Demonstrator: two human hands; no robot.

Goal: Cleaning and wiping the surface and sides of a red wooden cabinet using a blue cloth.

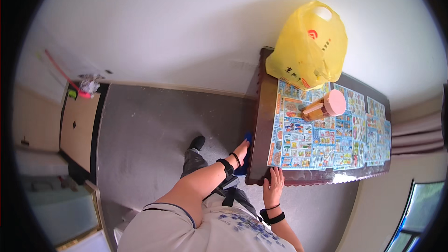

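Observation:
My left hand (242,148) is low beside the table's near-left side, gripping a blue object (242,169) that is partly hidden by the hand and the tabletop. What that object is cannot be made out. Flat on the front-left corner of the dark brown table (260,147) rests my right hand (273,185), its fingers extended and holding nothing. Sheets of printed flyers (301,143) cover much of the tabletop. A clear bottle with a pink lid (335,103) and brownish contents stands on them. Behind it sits a yellow plastic bag (308,45) bearing printed writing.
A white wall (175,35) runs behind the table. Grey floor (147,122) lies to the left, with a pink-handled mop or broom (63,71) and a door (78,122) beyond. At the right are a curtain (416,131) and a window (425,204).

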